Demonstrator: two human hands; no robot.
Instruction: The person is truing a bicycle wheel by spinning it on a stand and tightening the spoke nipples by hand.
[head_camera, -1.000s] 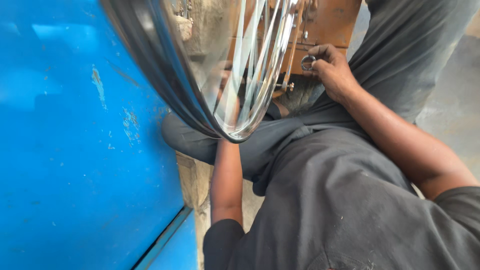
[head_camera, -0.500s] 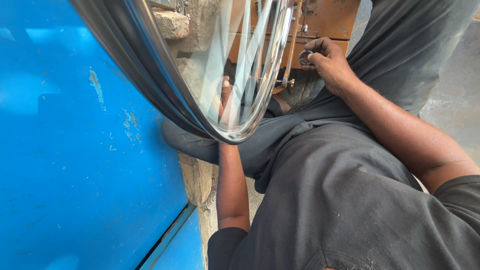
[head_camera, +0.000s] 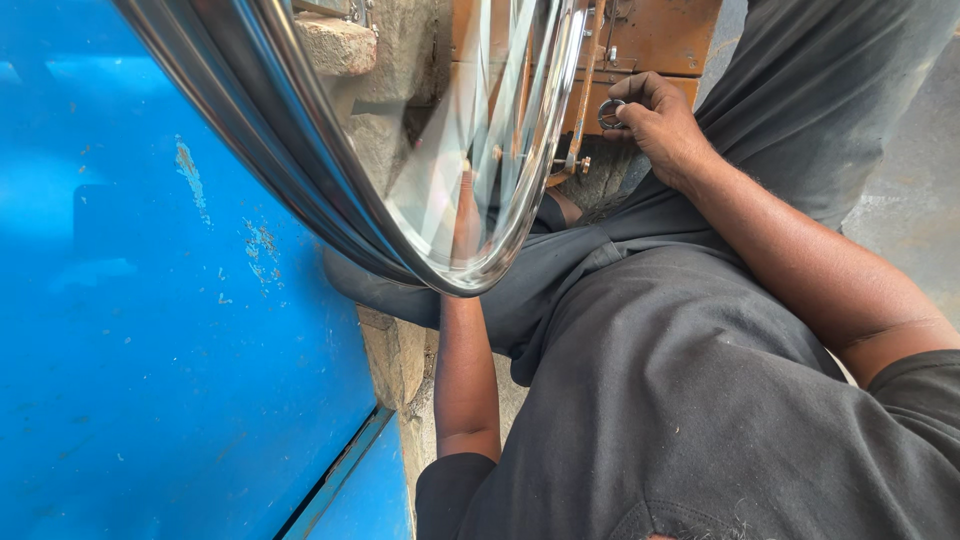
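The blue metal panel (head_camera: 150, 330) fills the whole nine o'clock side of the view, chipped in small pale patches, and it sits much as it did half a second ago. Next in size, the person's dark grey shirt and trousers (head_camera: 720, 400) take up the five o'clock half.

The shiny wheel rim (head_camera: 330, 190) sweeps down from eleven o'clock and curves round to its lowest point near the centre, its spokes (head_camera: 480, 120) blurred into pale streaks. Compared with the earlier frames, the rim reaches a little lower and further toward the centre, and more of its steel band shows along the top edge.

Behind the rim, a rough stone block (head_camera: 340, 45) and an orange metal stand (head_camera: 660, 35) sit at twelve to one o'clock, as before.

The left forearm runs up from six o'clock and passes behind the rim; the left hand (head_camera: 466, 215) shows only as a blur through the spokes, so I cannot tell whether it grips anything.

The right hand (head_camera: 655, 120) sits at one o'clock, close to the stand, in nearly the same spot as half a second ago. Its fingers are curled round a small metal ring-shaped tool (head_camera: 611, 113), pinching it just beside the rim's outer edge.
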